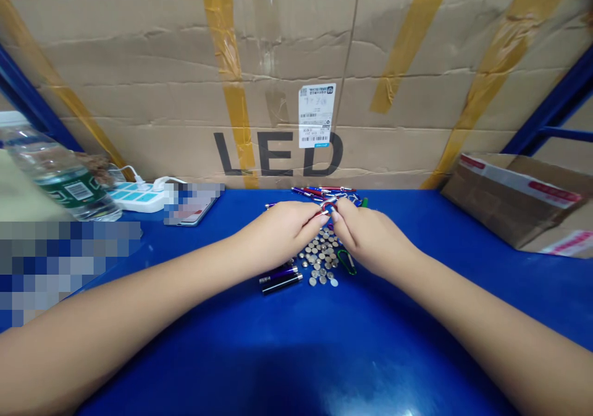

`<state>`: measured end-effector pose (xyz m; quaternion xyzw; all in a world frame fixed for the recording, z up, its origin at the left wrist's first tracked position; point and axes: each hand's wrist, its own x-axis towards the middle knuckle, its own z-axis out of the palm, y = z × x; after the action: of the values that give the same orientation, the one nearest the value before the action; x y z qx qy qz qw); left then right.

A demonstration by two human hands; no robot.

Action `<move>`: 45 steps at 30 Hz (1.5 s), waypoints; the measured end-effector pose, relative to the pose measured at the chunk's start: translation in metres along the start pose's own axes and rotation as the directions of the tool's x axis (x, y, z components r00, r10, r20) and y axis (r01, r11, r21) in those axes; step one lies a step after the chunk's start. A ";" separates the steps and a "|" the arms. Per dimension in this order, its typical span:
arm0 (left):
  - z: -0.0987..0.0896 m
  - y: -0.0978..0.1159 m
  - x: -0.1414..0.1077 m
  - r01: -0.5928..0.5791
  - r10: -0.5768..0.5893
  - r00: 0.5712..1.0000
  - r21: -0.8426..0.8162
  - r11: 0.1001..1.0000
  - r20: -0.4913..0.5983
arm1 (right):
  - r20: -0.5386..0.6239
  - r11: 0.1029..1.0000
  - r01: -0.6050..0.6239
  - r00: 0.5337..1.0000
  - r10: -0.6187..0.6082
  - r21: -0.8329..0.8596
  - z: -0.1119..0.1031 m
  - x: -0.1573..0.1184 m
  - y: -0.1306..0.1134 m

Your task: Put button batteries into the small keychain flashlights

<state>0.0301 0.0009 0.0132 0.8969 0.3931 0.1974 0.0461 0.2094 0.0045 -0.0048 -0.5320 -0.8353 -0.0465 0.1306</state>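
My left hand (290, 228) and my right hand (365, 234) meet at the middle of the blue table, both closed on a small red carabiner (328, 205). Fingertips hide part of it. Just below them lie many button cells (319, 255) in a loose pile. A green carabiner (346, 262) rests at the pile's right side, under my right hand. Two dark cylinders, one black (281, 283) and one blue (278, 274), lie side by side below my left hand. Behind my hands is a heap of red and blue metal tubes (319, 192).
A large cardboard box marked LED (176, 107) stands behind the blue table (296, 354). At the left are a water bottle (74, 184), a power strip (139, 197) and a phone (199, 205). An open carton (514, 200) sits at the right.
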 end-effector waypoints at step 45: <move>0.005 -0.010 -0.001 -0.107 0.099 0.994 -0.166 0.980 -0.056 | 0.272 0.431 -0.105 0.898 -0.347 0.896 -0.009 -0.002 0.024</move>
<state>0.0248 0.0075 0.0058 0.9039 0.3290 0.2534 0.1025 0.2331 0.0107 0.0019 -0.3145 -0.7756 0.5071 0.2057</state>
